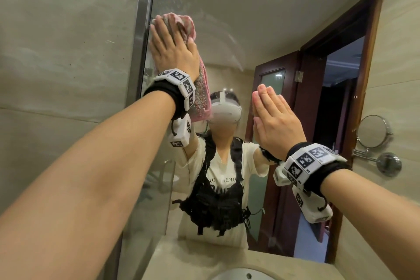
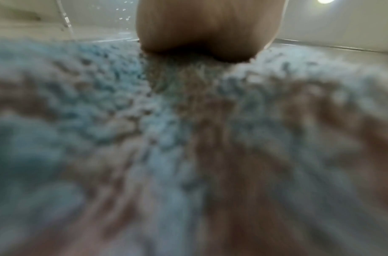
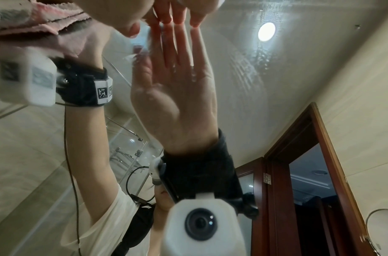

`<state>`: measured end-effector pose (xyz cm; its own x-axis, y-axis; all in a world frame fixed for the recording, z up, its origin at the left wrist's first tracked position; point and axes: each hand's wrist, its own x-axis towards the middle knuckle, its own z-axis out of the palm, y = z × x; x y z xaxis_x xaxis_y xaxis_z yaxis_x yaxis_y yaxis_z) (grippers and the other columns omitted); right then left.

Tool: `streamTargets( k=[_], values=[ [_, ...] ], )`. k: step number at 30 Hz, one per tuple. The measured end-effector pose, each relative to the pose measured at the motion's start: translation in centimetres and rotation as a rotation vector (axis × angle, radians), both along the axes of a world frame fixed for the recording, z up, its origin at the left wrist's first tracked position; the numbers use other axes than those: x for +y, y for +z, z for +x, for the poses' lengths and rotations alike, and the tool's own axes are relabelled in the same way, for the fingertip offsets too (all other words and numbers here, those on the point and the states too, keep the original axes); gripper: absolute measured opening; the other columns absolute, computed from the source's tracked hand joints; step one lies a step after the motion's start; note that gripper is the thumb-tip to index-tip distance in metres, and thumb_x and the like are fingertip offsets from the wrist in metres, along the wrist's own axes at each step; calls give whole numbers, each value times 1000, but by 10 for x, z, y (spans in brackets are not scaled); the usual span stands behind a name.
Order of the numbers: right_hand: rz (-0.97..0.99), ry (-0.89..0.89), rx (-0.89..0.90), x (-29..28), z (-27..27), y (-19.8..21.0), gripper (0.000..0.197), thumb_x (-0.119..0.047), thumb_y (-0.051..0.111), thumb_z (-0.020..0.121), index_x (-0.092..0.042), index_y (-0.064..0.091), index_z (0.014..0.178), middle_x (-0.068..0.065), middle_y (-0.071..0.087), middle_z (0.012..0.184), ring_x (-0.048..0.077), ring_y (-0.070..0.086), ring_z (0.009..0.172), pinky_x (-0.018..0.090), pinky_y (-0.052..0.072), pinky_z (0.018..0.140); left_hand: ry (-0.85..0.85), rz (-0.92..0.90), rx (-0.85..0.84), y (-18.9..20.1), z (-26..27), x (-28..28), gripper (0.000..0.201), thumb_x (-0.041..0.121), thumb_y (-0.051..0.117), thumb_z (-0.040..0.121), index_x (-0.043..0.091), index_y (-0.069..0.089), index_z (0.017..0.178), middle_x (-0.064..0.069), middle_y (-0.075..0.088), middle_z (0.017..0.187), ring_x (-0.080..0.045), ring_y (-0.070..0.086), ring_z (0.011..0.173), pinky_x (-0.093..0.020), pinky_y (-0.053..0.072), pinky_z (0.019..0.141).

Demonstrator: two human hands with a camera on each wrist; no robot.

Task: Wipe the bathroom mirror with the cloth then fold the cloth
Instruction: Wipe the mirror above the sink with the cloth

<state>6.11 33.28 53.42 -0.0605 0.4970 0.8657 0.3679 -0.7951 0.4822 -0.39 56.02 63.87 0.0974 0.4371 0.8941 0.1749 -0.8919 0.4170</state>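
A pink and grey-blue cloth (image 1: 188, 27) lies flat against the bathroom mirror (image 1: 261, 29) near its upper left edge. My left hand (image 1: 172, 45) presses it to the glass with straight fingers, and part of the cloth hangs down below the wrist. The left wrist view is filled by the blurred cloth (image 2: 122, 104) under the heel of the left hand (image 2: 206, 29). My right hand (image 1: 275, 116) rests flat on the mirror lower and to the right, fingers straight, holding nothing. In the right wrist view the right hand's fingertips (image 3: 177, 19) touch the glass.
The mirror's metal frame (image 1: 142, 29) runs down beside the tiled wall (image 1: 56, 63). A round shaving mirror (image 1: 372, 132) on a chrome arm sticks out from the right wall. A counter with a sink (image 1: 241, 276) lies below. Wet streaks mark the glass (image 1: 222, 29).
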Motion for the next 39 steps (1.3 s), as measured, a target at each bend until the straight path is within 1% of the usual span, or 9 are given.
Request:
streamTargets(
  k=[3,8,12,15,22,28,30,35,39],
  values=[
    [-20,-14,-8,0,1,1,51,-20,37,91,1,40,138,20,42,143,34,40,134,45,34,110,-3,22,27,5,1,-3,60,34,24,97,12,6,150,-15,-3,157,-37,-2,144,-51,3,117],
    [-29,-19,11,0,1,1,53,-20,40,91,2,37,139,21,40,145,35,38,135,46,32,111,-70,357,183,17,1,-16,60,35,21,96,24,-2,150,-9,-11,158,-36,-11,143,-53,-2,116],
    [-18,-18,20,1,0,1,52,-20,38,92,2,38,138,21,40,144,35,38,135,45,31,111,-93,656,280,2,11,-41,59,36,24,94,32,2,149,-1,-7,159,-28,-10,145,-48,-5,117],
    [-21,-13,27,0,-2,1,51,-20,37,92,2,40,138,21,41,144,35,40,134,46,33,110,-109,709,273,-3,14,-41,59,35,26,93,36,5,148,3,-2,159,-25,-6,146,-46,-3,117],
    [-36,-19,59,-1,-4,2,51,-22,35,93,1,39,139,21,40,145,35,38,135,46,32,111,-94,557,246,6,12,-38,59,37,24,94,34,1,149,2,-8,159,-22,-9,146,-43,-5,116],
    [-42,-49,58,0,-2,1,52,-21,37,92,2,37,139,21,38,145,35,37,135,45,29,111,-6,8,-7,3,6,-28,61,36,23,96,18,4,150,-14,-1,158,-34,0,145,-49,4,118],
    [-35,-42,47,1,-1,0,52,-21,37,92,2,38,139,21,39,145,35,38,135,45,28,111,-1,-4,-11,2,5,-28,61,35,23,95,17,5,150,-15,-1,157,-36,-1,144,-50,4,118],
    [-3,9,30,3,-1,-1,51,-20,36,92,3,41,137,22,41,144,35,40,134,46,31,110,-19,440,165,-10,9,-26,60,37,21,96,24,-3,150,-8,-7,158,-32,-7,145,-51,0,117],
    [6,26,61,4,-1,-2,50,-20,38,93,2,40,138,21,40,145,34,38,135,46,31,111,-52,759,309,-23,13,-34,61,36,24,94,29,0,149,-3,-4,159,-28,-6,145,-49,-3,117]
  ],
)
